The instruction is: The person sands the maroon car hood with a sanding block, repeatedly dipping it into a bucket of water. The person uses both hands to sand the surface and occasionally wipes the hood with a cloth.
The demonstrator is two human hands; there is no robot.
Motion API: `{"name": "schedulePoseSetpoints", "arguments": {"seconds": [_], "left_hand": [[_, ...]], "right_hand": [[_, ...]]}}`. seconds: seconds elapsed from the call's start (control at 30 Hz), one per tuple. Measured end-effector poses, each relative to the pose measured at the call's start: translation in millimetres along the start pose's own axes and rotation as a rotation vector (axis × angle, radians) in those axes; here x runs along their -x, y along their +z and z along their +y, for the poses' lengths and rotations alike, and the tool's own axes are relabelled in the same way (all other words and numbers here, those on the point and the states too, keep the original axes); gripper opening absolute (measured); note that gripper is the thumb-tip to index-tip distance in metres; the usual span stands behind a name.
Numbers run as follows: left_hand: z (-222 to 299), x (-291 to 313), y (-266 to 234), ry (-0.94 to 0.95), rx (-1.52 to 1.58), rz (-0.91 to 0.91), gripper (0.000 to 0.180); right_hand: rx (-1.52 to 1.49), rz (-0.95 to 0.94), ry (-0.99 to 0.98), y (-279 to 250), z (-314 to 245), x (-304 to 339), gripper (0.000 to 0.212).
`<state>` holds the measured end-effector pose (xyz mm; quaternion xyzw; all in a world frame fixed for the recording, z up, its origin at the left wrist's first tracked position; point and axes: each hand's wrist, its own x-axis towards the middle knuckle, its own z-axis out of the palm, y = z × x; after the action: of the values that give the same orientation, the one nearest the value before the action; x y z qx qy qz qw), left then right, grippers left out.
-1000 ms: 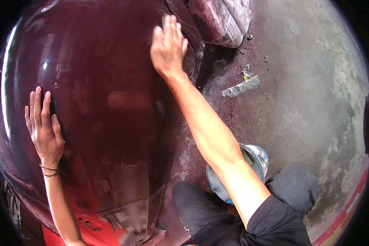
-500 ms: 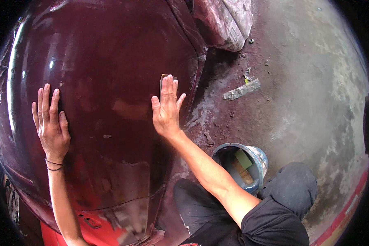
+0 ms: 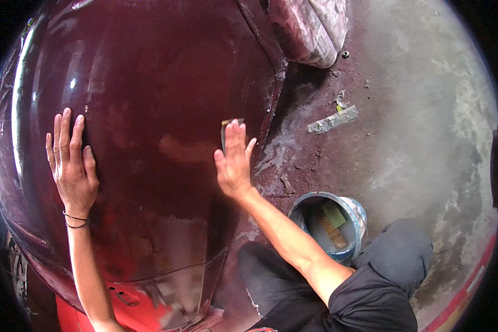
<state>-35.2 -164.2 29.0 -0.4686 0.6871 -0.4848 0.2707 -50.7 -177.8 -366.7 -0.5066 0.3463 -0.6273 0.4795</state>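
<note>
Overlying one panel [image 3: 149, 105]: two hands [image 3: 75, 180] [image 3: 234, 174], one sheet [image 3: 224, 133].

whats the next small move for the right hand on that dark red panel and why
I'd probably slide the right hand a short way along the dark red panel, pad flat beneath it: its outstretched fingers lie over a thin pad against that surface, and the left hand is spread on the panel well clear to the left.

black short-sleeved shirt [image 3: 373, 299] | dark grey trousers [image 3: 397, 255] | black wristband [image 3: 76, 218] (double-stranded)
</note>
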Motion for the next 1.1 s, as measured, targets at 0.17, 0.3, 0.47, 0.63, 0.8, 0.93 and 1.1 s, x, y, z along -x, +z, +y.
{"name": "schedulePoseSetpoints", "arguments": {"seconds": [0.17,0.3,0.47,0.63,0.8,0.93,1.1], "left_hand": [[0,-2,5,-0.001,-0.007,-0.004,0.055],[-3,2,2,0.005,-0.012,-0.006,0.056],[0,-1,5,0.026,-0.033,-0.016,0.053],[-4,2,-1,-0.008,-0.036,-0.009,0.056],[-3,3,4,-0.004,-0.016,-0.003,0.056],[-8,2,2,0.002,-0.021,0.0,0.052],[-10,2,0,0.031,0.0,0.005,0.053]], "right_hand": [[0.226,0.139,-0.046,-41,24,-168,0.066],[0.076,0.158,-0.105,-24,15,-137,0.066],[-0.029,-0.035,0.006,1,12,18,0.07],[0.023,0.084,0.033,-29,29,-130,0.065],[0.007,0.074,0.056,-29,34,-121,0.063],[-0.086,-0.107,0.147,3,15,36,0.068],[-0.055,0.014,0.111,-19,36,-65,0.067]]}}
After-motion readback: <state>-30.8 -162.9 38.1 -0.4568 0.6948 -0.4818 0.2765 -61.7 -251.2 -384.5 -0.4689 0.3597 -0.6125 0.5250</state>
